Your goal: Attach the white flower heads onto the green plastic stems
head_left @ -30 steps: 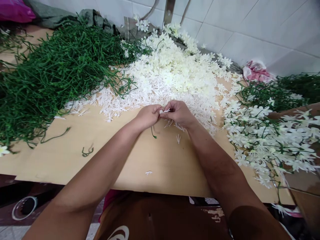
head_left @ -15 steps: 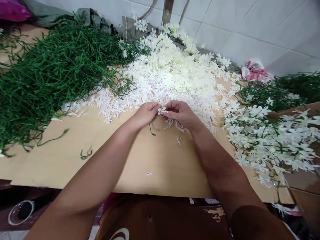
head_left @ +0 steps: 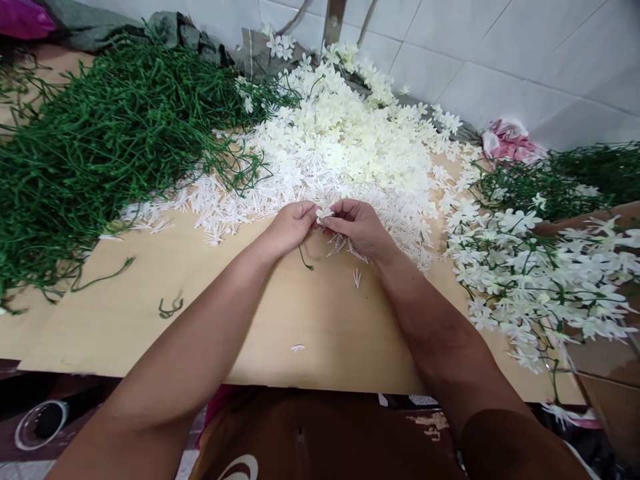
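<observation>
both hands pinch white flower (head_left: 323,215) on green stem (head_left: 304,259)

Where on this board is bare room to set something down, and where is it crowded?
Bare board runs from the left hand and right hand to the near edge, and leftward to the green stems, with one stray stem. Crowded: white blossoms beyond the small flower both pinch, flower sprays at far right.

Single head-worn view, looking forward and down, close over tabletop (head_left: 280,313)
</observation>
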`<move>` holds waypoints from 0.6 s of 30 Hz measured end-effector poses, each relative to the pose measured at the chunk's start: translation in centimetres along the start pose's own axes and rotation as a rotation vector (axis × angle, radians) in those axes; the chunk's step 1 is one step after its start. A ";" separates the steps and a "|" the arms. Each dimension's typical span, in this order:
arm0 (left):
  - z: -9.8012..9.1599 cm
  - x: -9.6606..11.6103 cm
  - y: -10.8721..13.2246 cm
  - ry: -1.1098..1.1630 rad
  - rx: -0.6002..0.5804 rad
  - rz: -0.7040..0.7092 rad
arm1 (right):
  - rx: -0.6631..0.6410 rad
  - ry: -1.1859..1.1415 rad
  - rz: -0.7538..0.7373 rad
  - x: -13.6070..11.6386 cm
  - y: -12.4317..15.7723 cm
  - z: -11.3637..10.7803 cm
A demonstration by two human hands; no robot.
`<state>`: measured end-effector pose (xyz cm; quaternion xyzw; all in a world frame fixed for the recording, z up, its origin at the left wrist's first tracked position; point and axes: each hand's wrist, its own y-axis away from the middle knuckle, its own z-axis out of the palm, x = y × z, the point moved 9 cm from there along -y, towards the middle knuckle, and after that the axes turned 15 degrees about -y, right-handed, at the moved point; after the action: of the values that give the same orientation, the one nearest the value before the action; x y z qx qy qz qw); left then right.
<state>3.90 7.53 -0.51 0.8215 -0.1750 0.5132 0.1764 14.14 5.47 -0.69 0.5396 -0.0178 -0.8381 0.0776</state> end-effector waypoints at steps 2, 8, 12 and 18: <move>-0.1 0.1 0.0 -0.006 0.008 0.001 | -0.001 0.006 -0.006 0.0 0.0 0.0; -0.2 0.4 0.1 -0.021 0.011 0.023 | -0.010 -0.007 -0.013 0.0 -0.1 0.0; -0.2 0.3 0.0 -0.034 0.012 0.019 | -0.032 0.006 -0.008 -0.2 0.1 0.3; -0.2 0.5 0.2 0.005 -0.004 0.041 | 0.020 0.108 -0.019 -0.5 0.2 0.3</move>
<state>3.86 7.39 0.00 0.8160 -0.1923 0.5186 0.1680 14.11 5.34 -0.12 0.5849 -0.0167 -0.8084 0.0650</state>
